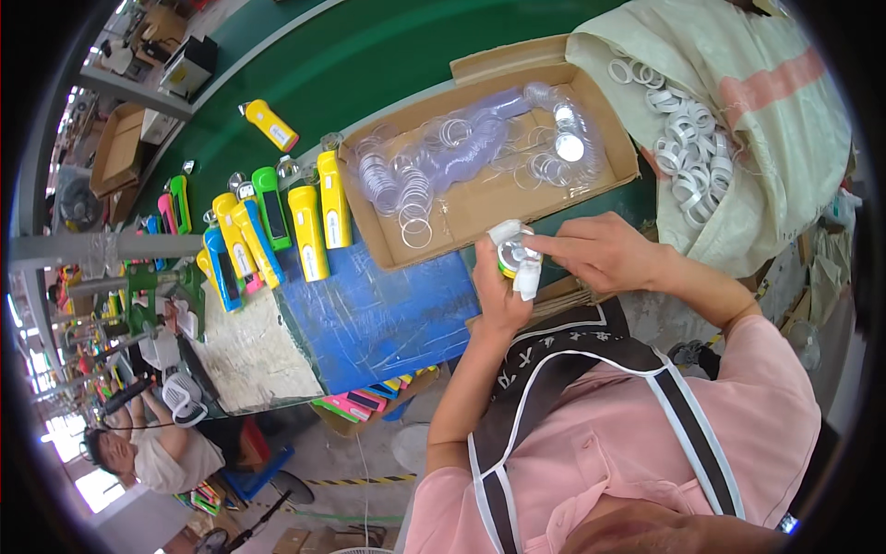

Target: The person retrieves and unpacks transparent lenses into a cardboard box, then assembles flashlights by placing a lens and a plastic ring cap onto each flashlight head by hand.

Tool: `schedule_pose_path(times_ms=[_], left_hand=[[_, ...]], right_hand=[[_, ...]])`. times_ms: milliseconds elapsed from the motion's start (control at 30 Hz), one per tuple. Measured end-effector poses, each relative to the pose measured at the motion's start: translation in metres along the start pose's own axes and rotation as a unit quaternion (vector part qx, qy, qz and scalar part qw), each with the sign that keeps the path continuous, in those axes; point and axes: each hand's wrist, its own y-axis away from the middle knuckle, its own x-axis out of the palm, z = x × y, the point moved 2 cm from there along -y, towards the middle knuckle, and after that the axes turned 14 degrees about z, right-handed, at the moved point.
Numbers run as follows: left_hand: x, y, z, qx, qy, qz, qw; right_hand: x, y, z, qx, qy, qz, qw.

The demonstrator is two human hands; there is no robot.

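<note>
My left hand point(501, 294) is wrapped round a flashlight point(507, 261), its round clear head turned up; only a bit of yellow-green body shows. White wrapping covers fingertips of that hand. From the right, my right hand point(600, 253) reaches over with its index fingertip at the flashlight's head rim. Its other fingers are curled, and whatever they may pinch is hidden. Just beyond both hands is a cardboard box point(443, 231) of clear discs point(457, 148). Several yellow, blue and green flashlights point(307, 233) lie to the left of the box.
White rings point(692, 157) are heaped on a woven sack point(775, 102) at the right. A blue mat point(378, 305) covers the near bench, with a green belt point(369, 55) behind. Below the bench stands a box of coloured flashlights point(360, 403). Another person point(161, 452) works at the far left.
</note>
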Motion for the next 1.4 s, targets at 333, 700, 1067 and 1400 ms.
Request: schedule_pose_path(times_ms=[333, 700, 1067, 1400], left_hand=[[0.005, 0.009, 0.004, -0.002, -0.035, 0.017, 0.999], [0.02, 0.0, -0.015, 0.081, -0.155, 0.185, 0.967], [0.022, -0.006, -0.011, 0.048, -0.148, 0.139, 0.978], [0.027, 0.033, -0.042, -0.285, 0.357, 0.006, 0.889]], right_hand=[[0.005, 0.006, -0.006, 0.05, -0.207, -0.051, 0.976], [-0.012, 0.011, -0.017, 0.216, -0.314, 0.116, 0.917], [-0.071, 0.05, -0.307, 0.448, 0.327, -0.06, 0.83], [-0.102, 0.106, -0.168, 0.328, -0.196, -0.303, 0.873]])
